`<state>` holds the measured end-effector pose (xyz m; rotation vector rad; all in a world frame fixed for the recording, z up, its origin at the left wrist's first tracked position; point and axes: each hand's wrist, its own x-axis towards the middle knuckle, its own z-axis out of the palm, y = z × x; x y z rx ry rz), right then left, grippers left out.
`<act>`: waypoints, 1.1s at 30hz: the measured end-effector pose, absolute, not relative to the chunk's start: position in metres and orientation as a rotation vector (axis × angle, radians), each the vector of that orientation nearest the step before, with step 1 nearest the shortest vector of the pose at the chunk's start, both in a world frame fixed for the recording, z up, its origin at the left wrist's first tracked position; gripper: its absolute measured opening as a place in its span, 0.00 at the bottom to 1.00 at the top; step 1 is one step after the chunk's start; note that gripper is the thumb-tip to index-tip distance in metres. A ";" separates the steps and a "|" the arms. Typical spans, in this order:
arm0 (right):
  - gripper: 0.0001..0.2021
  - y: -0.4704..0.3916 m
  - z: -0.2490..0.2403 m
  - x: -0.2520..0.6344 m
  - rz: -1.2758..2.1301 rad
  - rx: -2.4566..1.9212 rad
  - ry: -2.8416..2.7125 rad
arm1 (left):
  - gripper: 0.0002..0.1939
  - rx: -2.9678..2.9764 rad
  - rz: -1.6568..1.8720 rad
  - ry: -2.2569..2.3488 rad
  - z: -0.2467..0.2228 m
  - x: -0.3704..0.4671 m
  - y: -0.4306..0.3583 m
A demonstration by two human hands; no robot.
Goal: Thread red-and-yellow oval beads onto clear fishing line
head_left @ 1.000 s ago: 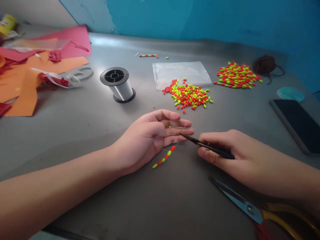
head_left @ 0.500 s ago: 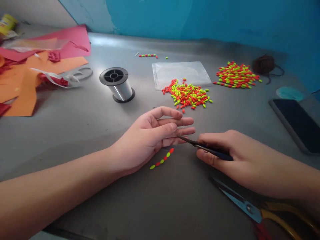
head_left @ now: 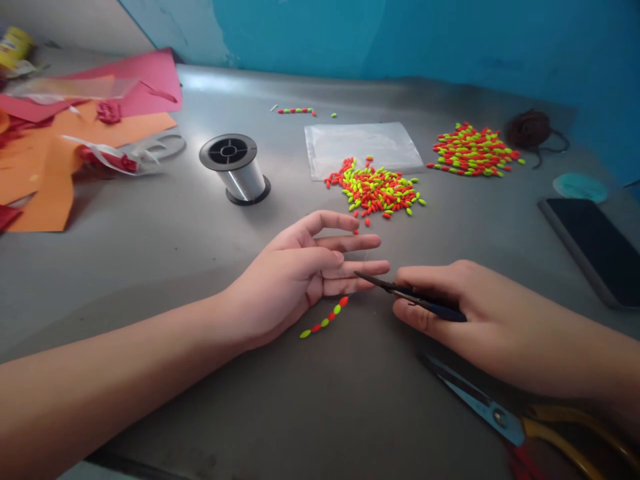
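My left hand (head_left: 300,270) is palm up above the table, its fingers stretched out and apart. A fine clear thread (head_left: 367,255) shows faintly by its fingertips. Just below that hand lies a short string of red and yellow-green beads (head_left: 325,323). My right hand (head_left: 450,300) is closed around small thread snips (head_left: 400,292) with dark blades and a blue handle. The snips' tip points left, in front of my left fingers. Large scissors (head_left: 500,419) with yellow-brown handles lie beneath my right forearm.
A spool of clear line (head_left: 245,179) stands beyond my left hand. Loose beads (head_left: 383,190) lie against a clear bag (head_left: 365,143); a second bead pile (head_left: 473,152) is near dark yarn (head_left: 527,129). A phone (head_left: 593,243) lies right, coloured paper (head_left: 55,170) left.
My left fingers have spread and drawn back slightly to the left, with the thumb moving off the fingertips. The right hand and snips have stayed nearly still.
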<state>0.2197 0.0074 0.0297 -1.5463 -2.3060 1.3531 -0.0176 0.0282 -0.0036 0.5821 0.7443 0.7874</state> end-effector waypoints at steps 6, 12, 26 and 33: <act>0.13 0.006 0.031 0.220 1.418 -1.558 -2.296 | 0.21 0.579 0.774 0.808 -0.002 -0.016 0.029; 0.14 0.006 0.029 0.220 1.329 -1.578 -2.323 | 0.15 0.572 0.770 0.756 -0.003 -0.017 0.031; 0.16 0.006 0.026 0.223 1.334 -1.593 -2.366 | 0.08 0.614 0.772 0.649 -0.014 -0.021 0.033; 0.16 0.008 0.024 0.225 1.321 -1.583 -2.336 | 0.15 0.596 0.779 0.682 -0.011 -0.019 0.033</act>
